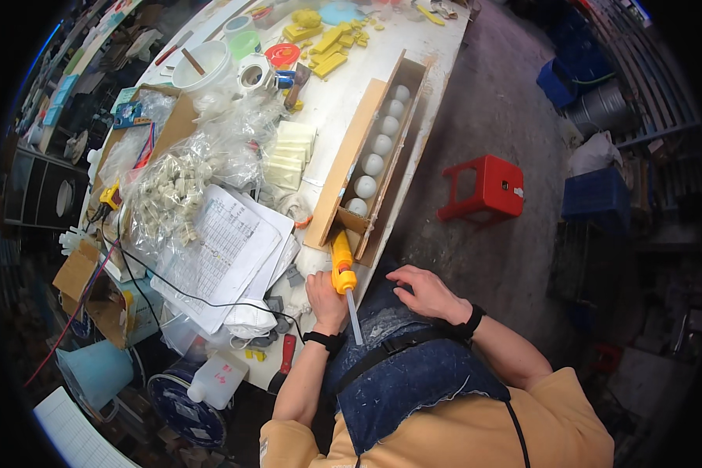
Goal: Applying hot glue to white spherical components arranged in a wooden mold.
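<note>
Gripping a yellow glue gun (342,265) in the left hand (325,300), fingers closed round its handle, a pale glue stick (354,316) jutting back from the gun toward the body. Pointing the gun's front end at the near end of a long, narrow cardboard box (349,160) lying along the right edge of the white workbench (437,47). Holding a row of white balls (373,164), lined up one behind another inside the box. Resting the right hand (427,292) flat and empty, fingers spread loosely, on a dark denim apron (409,366) just beside the bench edge, near the gun but not touching it. Wearing a black band on each wrist and orange sleeves. Crowding the bench to the left: printed paper sheets (226,249), clear plastic bags of small pale pieces (171,191), a stack of cream blocks (291,156), a white bucket (204,69) and yellow scraps (327,43) at the far end. Trailing a black cable (171,285) across the papers. Standing on the grey floor to the right, well apart from the bench, a red plastic stool (487,187).
</note>
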A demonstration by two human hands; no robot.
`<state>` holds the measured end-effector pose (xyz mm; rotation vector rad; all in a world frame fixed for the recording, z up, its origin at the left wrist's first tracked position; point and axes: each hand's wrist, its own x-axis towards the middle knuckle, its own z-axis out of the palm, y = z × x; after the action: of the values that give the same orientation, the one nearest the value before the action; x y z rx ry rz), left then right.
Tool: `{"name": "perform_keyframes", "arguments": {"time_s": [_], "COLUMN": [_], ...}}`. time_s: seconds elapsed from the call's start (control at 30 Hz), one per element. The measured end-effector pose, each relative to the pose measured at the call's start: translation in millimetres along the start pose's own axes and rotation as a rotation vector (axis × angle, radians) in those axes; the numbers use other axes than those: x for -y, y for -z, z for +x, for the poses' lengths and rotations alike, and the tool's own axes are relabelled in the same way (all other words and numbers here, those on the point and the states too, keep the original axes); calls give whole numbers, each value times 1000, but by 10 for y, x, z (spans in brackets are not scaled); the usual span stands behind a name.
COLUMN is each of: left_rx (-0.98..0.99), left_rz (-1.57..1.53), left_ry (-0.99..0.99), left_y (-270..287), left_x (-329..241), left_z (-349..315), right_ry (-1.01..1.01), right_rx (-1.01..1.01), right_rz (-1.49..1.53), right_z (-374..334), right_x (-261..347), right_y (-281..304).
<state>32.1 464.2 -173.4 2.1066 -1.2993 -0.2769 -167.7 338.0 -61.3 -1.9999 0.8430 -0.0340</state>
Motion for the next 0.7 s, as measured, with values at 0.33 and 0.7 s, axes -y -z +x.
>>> {"name": "perform_keyframes", "arguments": {"time_s": [0.33, 0.7], "left_rx": [16, 0], "left_rz": [33, 18], "left_ry": [45, 52], "left_y": [-70, 7], "left_x": [19, 46], "left_z": [-61, -165], "right_ry": [-7, -5], "right_rx": [-11, -9], "right_rz": [-4, 30], "right_z": [9, 5], "right_x": [9, -29], "right_y": [2, -7]}}
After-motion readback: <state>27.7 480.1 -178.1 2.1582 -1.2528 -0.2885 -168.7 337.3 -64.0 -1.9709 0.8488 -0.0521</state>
